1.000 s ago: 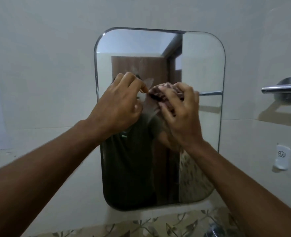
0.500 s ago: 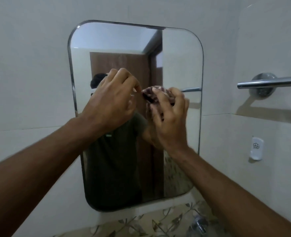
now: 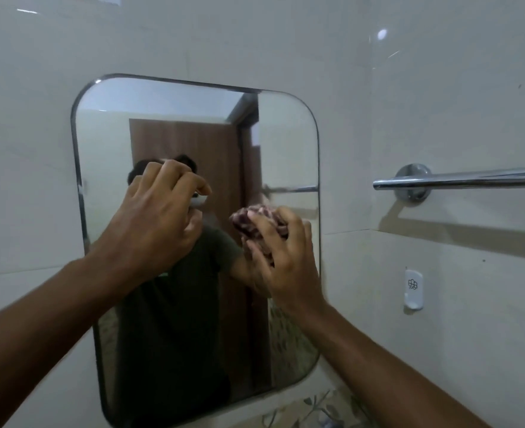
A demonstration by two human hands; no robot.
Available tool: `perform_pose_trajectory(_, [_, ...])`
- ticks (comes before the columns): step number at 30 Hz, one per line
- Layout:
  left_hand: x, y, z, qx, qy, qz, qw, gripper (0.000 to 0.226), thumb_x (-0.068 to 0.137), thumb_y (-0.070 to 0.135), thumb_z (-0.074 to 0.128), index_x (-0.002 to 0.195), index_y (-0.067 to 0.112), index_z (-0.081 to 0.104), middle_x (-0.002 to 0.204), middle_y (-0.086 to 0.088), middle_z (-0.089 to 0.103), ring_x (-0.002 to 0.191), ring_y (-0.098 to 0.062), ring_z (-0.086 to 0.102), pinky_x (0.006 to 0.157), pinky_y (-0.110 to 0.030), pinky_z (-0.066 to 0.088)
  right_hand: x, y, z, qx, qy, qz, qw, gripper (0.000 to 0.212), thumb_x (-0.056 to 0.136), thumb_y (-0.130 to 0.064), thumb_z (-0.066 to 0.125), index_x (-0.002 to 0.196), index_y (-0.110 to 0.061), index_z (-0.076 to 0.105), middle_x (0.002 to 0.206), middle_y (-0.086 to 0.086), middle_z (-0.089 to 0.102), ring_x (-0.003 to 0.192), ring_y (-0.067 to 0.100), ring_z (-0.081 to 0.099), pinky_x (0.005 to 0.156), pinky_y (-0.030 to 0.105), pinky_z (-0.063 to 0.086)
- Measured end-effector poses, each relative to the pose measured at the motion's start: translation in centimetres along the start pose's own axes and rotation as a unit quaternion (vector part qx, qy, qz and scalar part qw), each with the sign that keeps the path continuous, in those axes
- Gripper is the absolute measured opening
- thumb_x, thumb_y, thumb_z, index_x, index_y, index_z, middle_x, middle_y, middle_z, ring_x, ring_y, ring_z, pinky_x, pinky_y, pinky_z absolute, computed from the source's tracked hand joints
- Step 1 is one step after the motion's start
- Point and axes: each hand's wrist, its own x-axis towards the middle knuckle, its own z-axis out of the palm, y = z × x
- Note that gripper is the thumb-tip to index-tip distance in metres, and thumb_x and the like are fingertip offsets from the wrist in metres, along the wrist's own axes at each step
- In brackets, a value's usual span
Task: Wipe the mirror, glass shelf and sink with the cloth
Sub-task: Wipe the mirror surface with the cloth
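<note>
Right hand [image 3: 285, 261] is gripping the bunched cloth [image 3: 256, 222] against the mirror [image 3: 174, 103]; left hand [image 3: 159, 217] is hovering with fingers curled, holding nothing visible.

The left hand [image 3: 159, 217] covers the reflected face in the mirror [image 3: 168, 125], and its fingers [image 3: 190, 180] curl around something small and white that is too hidden to name. The right hand [image 3: 285, 261] hides most of the bunched cloth [image 3: 255, 219]; only the top part shows, and it is blurred. The towel bar [image 3: 458, 180] is cut by the right edge. The leaf-pattern surface [image 3: 316, 406] below the mirror is cut by the bottom edge.
</note>
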Motion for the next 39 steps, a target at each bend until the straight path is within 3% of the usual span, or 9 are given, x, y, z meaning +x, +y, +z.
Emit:
perform_pose_trajectory(2, [0.1, 0.2, 0.0, 0.007, -0.004, 0.006, 1.0, 0.043, 0.082, 0.029, 0.072, 0.12, 0.019, 0.055, 0.125, -0.008, 0.049, 0.111, -0.025, 0.043, 0.089, -0.042, 0.042, 0.1, 1.1, -0.5, -0.004, 0.005, 0.009, 1.0, 0.051, 0.097, -0.037, 0.057, 0.146, -0.024, 0.049, 0.144, 0.007, 0.036, 0.127, 0.022, 0.042, 0.098, 0.032, 0.051])
perform_pose_trajectory(7, [0.4, 0.2, 0.0, 0.006, -0.001, 0.009, 1.0, 0.042, 0.083, 0.029, 0.072, 0.12, 0.019, 0.055, 0.125, -0.007, 0.048, 0.113, -0.025, 0.043, 0.09, -0.042, 0.041, 4.2, 3.3, -1.9, 0.001, 0.106, 0.144, 0.984, 0.046, 0.099, -0.035, 0.059, 0.142, -0.019, 0.053, 0.137, 0.011, 0.043, 0.121, 0.018, 0.042, 0.096, 0.017, 0.036])
perform_pose_trajectory(13, [0.9, 1.3, 0.3, 0.004, -0.006, 0.019, 1.0, 0.04, 0.083, 0.03, 0.071, 0.118, 0.022, 0.054, 0.125, -0.006, 0.047, 0.114, -0.025, 0.042, 0.093, -0.044, 0.043, 0.2, 1.7, -0.7, -0.035, 0.018, 0.016, 0.999, 0.049, 0.098, -0.037, 0.055, 0.145, -0.023, 0.047, 0.142, 0.01, 0.039, 0.126, 0.023, 0.045, 0.094, 0.032, 0.054])
perform_pose_trajectory(18, [1.4, 1.8, 0.6, 0.003, -0.003, 0.033, 0.999, 0.036, 0.084, 0.031, 0.069, 0.116, 0.021, 0.057, 0.123, -0.006, 0.048, 0.113, -0.025, 0.043, 0.091, -0.044, 0.043, 3.8, 4.1, -1.8, -0.013, 0.106, 0.15, 0.983, 0.046, 0.1, -0.037, 0.058, 0.142, -0.02, 0.052, 0.138, 0.011, 0.043, 0.121, 0.019, 0.043, 0.094, 0.028, 0.052])
perform_pose_trajectory(21, [1.5, 2.0, 0.8, 0.005, 0.002, 0.034, 0.999, 0.031, 0.085, 0.03, 0.069, 0.112, 0.021, 0.057, 0.121, -0.006, 0.049, 0.111, -0.025, 0.043, 0.089, -0.044, 0.042, 2.5, 3.2, -1.3, -0.026, 0.095, 0.124, 0.987, 0.046, 0.101, -0.036, 0.056, 0.143, -0.02, 0.049, 0.14, 0.011, 0.042, 0.122, 0.02, 0.044, 0.093, 0.028, 0.053])
perform_pose_trajectory(25, [1.4, 2.3, 1.3, 0.004, 0.008, 0.036, 0.999, 0.028, 0.084, 0.029, 0.069, 0.108, 0.021, 0.056, 0.12, -0.006, 0.05, 0.11, -0.025, 0.044, 0.088, -0.043, 0.043, -1.6, 2.5, -0.8, -0.069, 0.01, -0.005, 0.998, 0.047, 0.099, -0.037, 0.053, 0.144, -0.021, 0.049, 0.14, 0.012, 0.041, 0.121, 0.025, 0.048, 0.088, 0.036, 0.057])
perform_pose_trajectory(32, [1.5, 2.4, 1.4, 0.01, 0.0, 0.042, 0.999, 0.026, 0.086, 0.029, 0.066, 0.11, 0.022, 0.057, 0.119, -0.004, 0.049, 0.109, -0.024, 0.044, 0.088, -0.043, 0.043, 6.3, 5.3, -2.4, -0.046, 0.104, 0.111, 0.987, 0.042, 0.1, -0.033, 0.057, 0.139, -0.019, 0.054, 0.134, 0.013, 0.047, 0.116, 0.023, 0.045, 0.091, 0.021, 0.04])
perform_pose_trajectory(36, [1.3, 1.8, 0.9, 0.008, 0.009, 0.013, 1.0, 0.028, 0.085, 0.027, 0.066, 0.112, 0.021, 0.059, 0.121, -0.006, 0.05, 0.112, -0.026, 0.042, 0.092, -0.044, 0.04, 2.6, 4.5, -1.9, -0.052, 0.078, 0.077, 0.993, 0.042, 0.101, -0.032, 0.056, 0.142, -0.021, 0.051, 0.138, 0.011, 0.044, 0.117, 0.022, 0.044, 0.092, 0.022, 0.045])
perform_pose_trajectory(39, [0.9, 1.6, 0.9, 0.009, 0.01, 0.012, 1.0, 0.027, 0.086, 0.024, 0.067, 0.112, 0.019, 0.061, 0.12, -0.008, 0.051, 0.112, -0.028, 0.044, 0.092, -0.045, 0.04, -2.5, 3.6, -0.9, -0.055, 0.034, 0.026, 0.998, 0.047, 0.099, -0.027, 0.061, 0.143, -0.024, 0.046, 0.14, 0.01, 0.04, 0.119, 0.026, 0.046, 0.092, 0.034, 0.054])
